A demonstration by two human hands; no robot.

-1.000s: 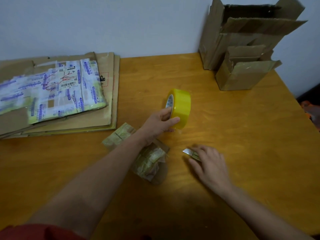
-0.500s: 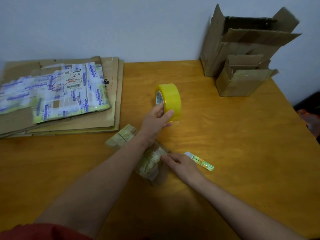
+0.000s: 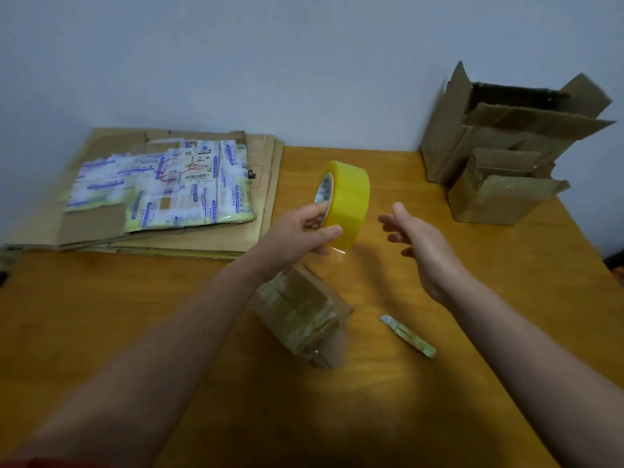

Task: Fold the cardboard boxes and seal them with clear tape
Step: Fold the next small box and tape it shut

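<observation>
My left hand grips a yellow roll of clear tape, held upright above the wooden table. To the right of the roll my right hand hovers with loose fingers and holds nothing. Below both hands a small taped cardboard box lies on the table. A small utility knife with a green patterned handle lies to the box's right. Flattened cardboard boxes are stacked at the back left, the top one covered in printed tape and labels.
Two assembled cardboard boxes with open flaps stand at the back right against the wall, a large one and a smaller one in front of it. The table's right edge runs diagonally past them.
My right hand let go of the utility knife, touched the small box, then rose up beside the tape roll. My left hand kept hold of the roll.
</observation>
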